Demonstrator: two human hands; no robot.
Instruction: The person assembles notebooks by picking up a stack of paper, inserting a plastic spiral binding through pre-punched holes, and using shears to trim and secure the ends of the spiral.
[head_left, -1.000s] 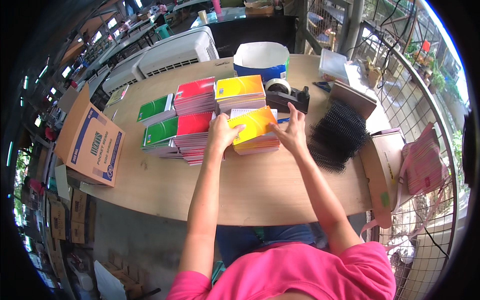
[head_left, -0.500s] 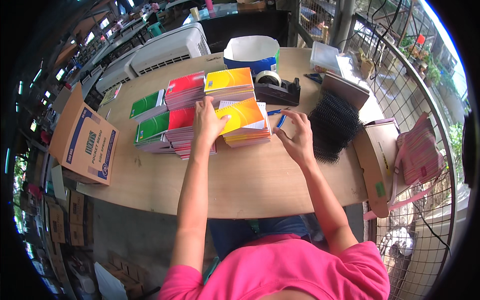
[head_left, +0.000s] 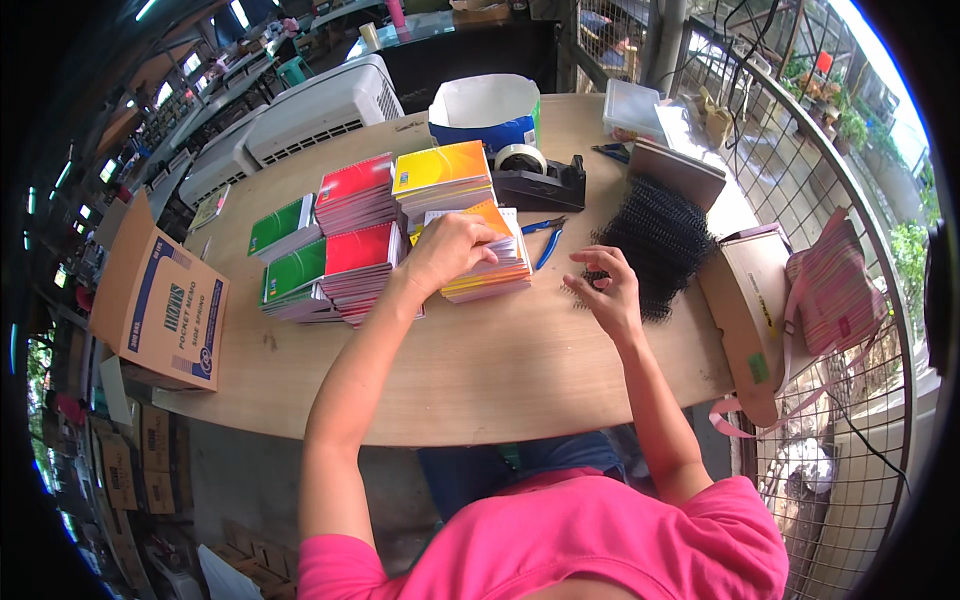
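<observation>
Left hand (head_left: 450, 252) is down at the middle of the frame, fingers bent over the top of the front yellow notebook stack (head_left: 487, 285); whether they're pinching the uppermost notebook, I can't tell, because the knuckles cover the contact. Orange cover shows just past the fingers, and white punched pages peek out at the stack's upper right.

Over to the right of centre, the right hand (head_left: 612, 285) is up with its fingers half curled and the thumb close by. Something thin and dark shows near those fingertips, too small to make out, so no call on whether it's gripping. Just beside it, a heap of black spiral coils (head_left: 665, 240) spreads toward the right.

Between the two hands, blue-handled pliers (head_left: 548, 250) lie spread on the wooden table (head_left: 450, 395). Behind the front pile, upper centre, another yellow stack (head_left: 440, 170) sits next to a black tape dispenser (head_left: 545, 187). Left of centre it's red stacks (head_left: 358, 250), then green stacks (head_left: 295, 272), two of each, front and back. Far left, a cardboard box (head_left: 170, 300) stands with flaps open; far right, a striped pink bag (head_left: 838, 290).
</observation>
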